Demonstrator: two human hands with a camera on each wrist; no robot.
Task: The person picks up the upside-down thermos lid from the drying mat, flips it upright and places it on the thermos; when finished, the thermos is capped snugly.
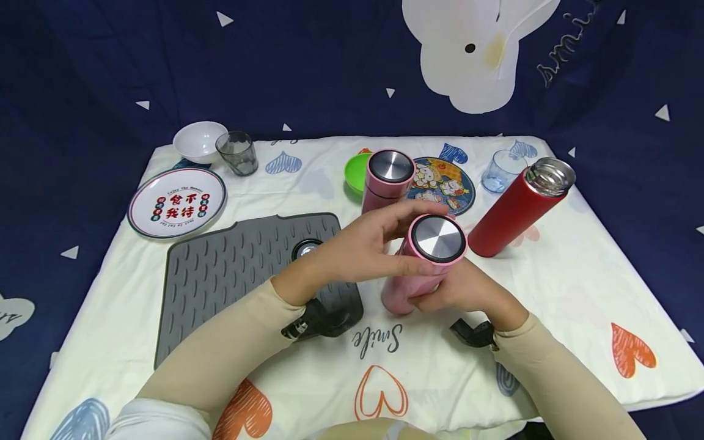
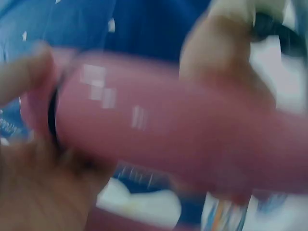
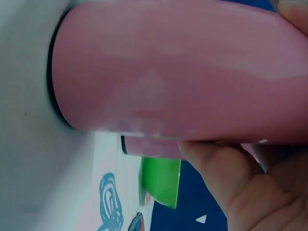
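Note:
A pink flask (image 1: 409, 287) with a steel-topped lid (image 1: 438, 238) stands slightly tilted at the table's middle, held by both hands. My left hand (image 1: 368, 244) grips its upper end just below the lid, thumb in front and fingers behind. Lower down, my right hand (image 1: 462, 292) is wrapped round the body. The left wrist view is blurred: the pink flask (image 2: 183, 139) runs across it, my left hand (image 2: 43, 192) at its lidded end. Close up in the right wrist view, the flask (image 3: 183, 72) fills the top, with my right hand's fingers (image 3: 231, 178) beneath it.
A second pink flask (image 1: 387, 177) stands just behind, a green cup (image 1: 354, 173) beside it. A red flask (image 1: 511, 214) without a lid stands right, near a blue glass (image 1: 500, 171). On the left lie a grey mat (image 1: 231, 275), a printed plate (image 1: 177, 201), a white bowl (image 1: 199, 140) and a grey glass (image 1: 238, 153).

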